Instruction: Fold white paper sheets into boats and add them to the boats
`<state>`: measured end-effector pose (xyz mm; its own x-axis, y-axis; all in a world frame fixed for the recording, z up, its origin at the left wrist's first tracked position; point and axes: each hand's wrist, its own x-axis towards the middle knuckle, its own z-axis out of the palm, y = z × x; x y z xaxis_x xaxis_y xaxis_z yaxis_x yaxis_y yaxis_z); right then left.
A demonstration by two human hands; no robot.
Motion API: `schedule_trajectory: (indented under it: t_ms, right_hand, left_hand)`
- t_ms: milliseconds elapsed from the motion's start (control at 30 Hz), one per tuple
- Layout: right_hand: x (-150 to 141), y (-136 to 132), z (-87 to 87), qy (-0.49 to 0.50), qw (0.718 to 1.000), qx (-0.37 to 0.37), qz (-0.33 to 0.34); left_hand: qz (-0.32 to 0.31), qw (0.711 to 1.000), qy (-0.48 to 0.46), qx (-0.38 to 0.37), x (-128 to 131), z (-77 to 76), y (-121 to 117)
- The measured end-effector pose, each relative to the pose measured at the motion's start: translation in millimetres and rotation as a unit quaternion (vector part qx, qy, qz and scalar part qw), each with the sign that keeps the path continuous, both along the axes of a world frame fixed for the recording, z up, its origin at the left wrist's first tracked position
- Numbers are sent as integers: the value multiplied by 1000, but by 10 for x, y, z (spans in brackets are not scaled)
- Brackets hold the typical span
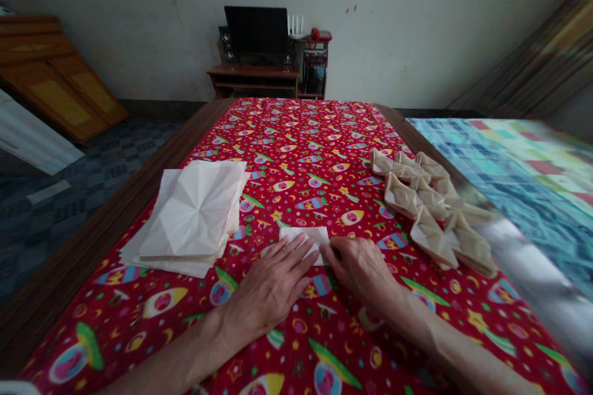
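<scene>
Left hand (273, 281) rests on white paper (320, 235), right hand (364, 264) at its edge, atop a rocket-print tablecloth (303, 217).
The left grip is released; whether the right pinches cannot be told. Creased sheets (194, 213) lie left, folded paper units (428, 234) right.

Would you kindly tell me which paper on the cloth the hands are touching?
The small white paper between the sheet stack and the folded shapes: the left hand lies on it, the right hand at its right edge; the others are untouched.
</scene>
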<state>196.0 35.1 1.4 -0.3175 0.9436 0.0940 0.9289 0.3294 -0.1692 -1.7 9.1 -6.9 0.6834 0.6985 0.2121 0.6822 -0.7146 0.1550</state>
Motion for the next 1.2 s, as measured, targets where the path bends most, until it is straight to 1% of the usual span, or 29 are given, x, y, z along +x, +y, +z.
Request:
schedule_trajectory:
  t_ms: [133, 200, 233, 300, 367, 400, 467, 567, 633, 767, 867, 933, 1067, 1200]
  right_hand:
    - [38, 2, -40, 24, 999, 28, 15]
    - [78, -33, -46, 45, 996, 70, 38]
    - [98, -63, -46, 54, 992, 98, 59]
    - [130, -143, -45, 67, 980, 144, 122]
    - [145, -230, -52, 64, 966, 152, 199]
    - [147, -267, -61, 49, 961, 154, 225]
    - [148, -311, -88, 18, 960, 127, 250]
    - [167, -296, -123, -4, 963, 72, 258]
    - [195, -247, -129, -2, 964, 56, 261]
    - [256, -122, -105, 12, 965, 58, 254]
    - [268, -76, -86, 7, 966, 61, 251]
    - [249, -103, -82, -2, 966, 55, 253]
    - [192, -262, -88, 2, 959, 30, 281]
    - [227, -379, -77, 6, 959, 15, 282]
  left_hand:
    - [1, 1000, 10, -8, 5, 27, -16]
    - [9, 1000, 14, -8, 10, 33, -21]
    - [12, 1000, 17, -9, 13, 35, -24]
    - [15, 1000, 22, -12, 17, 37, -31]
    - [19, 1000, 21, -12, 21, 41, -37]
    - [22, 1000, 19, -11, 22, 43, -39]
    - [27, 999, 18, -6, 23, 49, -42]
    - [27, 999, 28, 1, 11, 55, -52]
    - [25, 999, 35, 6, -11, 53, -62]
    - [24, 999, 41, 22, -86, 42, -82]
    - [25, 998, 43, 27, -152, 39, -101]
    - [27, 998, 46, 29, -185, 39, -114]
    - [26, 998, 47, 33, -213, 35, -131]
    - [18, 998, 50, 40, -258, 36, -143]
